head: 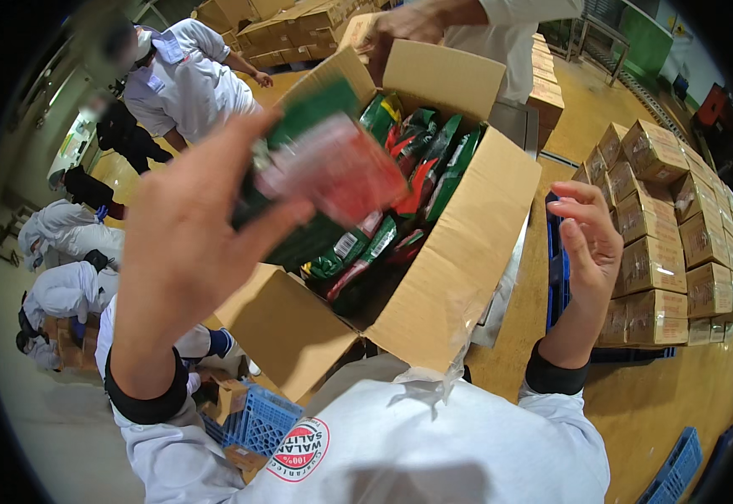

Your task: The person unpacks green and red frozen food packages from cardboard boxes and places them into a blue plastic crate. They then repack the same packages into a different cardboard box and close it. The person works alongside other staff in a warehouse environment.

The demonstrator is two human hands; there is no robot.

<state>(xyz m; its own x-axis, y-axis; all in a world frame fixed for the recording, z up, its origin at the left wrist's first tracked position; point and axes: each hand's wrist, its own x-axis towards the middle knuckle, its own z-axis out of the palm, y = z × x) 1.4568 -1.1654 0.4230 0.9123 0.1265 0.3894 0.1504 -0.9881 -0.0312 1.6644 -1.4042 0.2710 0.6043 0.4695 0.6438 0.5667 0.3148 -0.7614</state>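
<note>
A packet [341, 170] of green and red plastic, smeared by motion, is gripped between the thumb and fingers of my left hand [196, 233]. It hangs over an open cardboard box [461, 252] whose flaps are spread outwards. Inside the box, several green and red packets [445, 170] stand on edge in rows, and some show barcodes. My right hand [593, 239] is raised to the right of the box, its fingers bent and apart with nothing in them. The held packet and my left hand hide part of the box's left side.
Across the box, another person's hand [404, 28] is by the far flap. Stacked sealed cartons [650, 239] stand at right on a blue pallet [556, 264]. A blue plastic crate [266, 409] sits low at left. More people [190, 75] are on the left.
</note>
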